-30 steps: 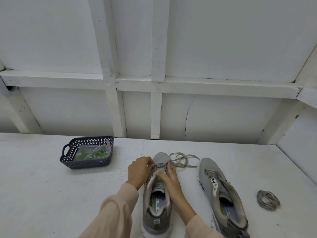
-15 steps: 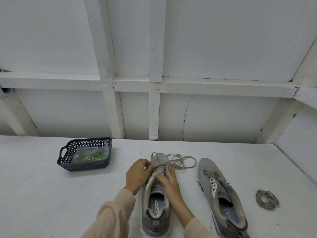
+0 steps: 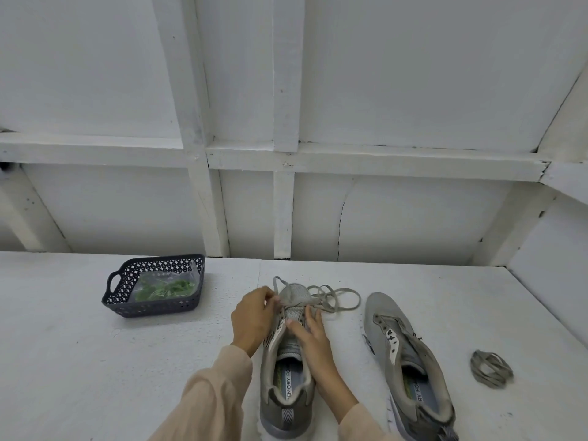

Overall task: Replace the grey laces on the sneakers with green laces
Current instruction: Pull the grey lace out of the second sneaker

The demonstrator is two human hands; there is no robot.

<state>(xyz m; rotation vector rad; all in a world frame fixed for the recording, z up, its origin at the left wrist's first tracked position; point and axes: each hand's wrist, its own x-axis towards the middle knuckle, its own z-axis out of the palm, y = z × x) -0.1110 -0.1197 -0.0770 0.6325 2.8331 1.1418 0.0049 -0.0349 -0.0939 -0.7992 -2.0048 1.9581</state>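
Two grey sneakers stand on the white table, toes pointing away from me. The left sneaker (image 3: 288,386) has a grey lace (image 3: 334,299) still threaded at its lowest eyelets, with loose loops spilling over the toe to the right. My left hand (image 3: 253,316) pinches that lace at the left eyelets near the toe. My right hand (image 3: 313,337) rests with straight fingers on the tongue and right eyelet row. The right sneaker (image 3: 410,370) has no lace. A removed grey lace (image 3: 490,369) lies coiled at the far right. Green laces in a clear bag (image 3: 165,286) sit in the basket.
A dark perforated plastic basket (image 3: 152,305) stands at the back left of the table. A white panelled wall rises right behind the table, and a side wall closes the right end.
My left hand has pulled a small loop of grey lace out past the left side of the toe. My right hand has stayed on the tongue. The view shifted slightly.
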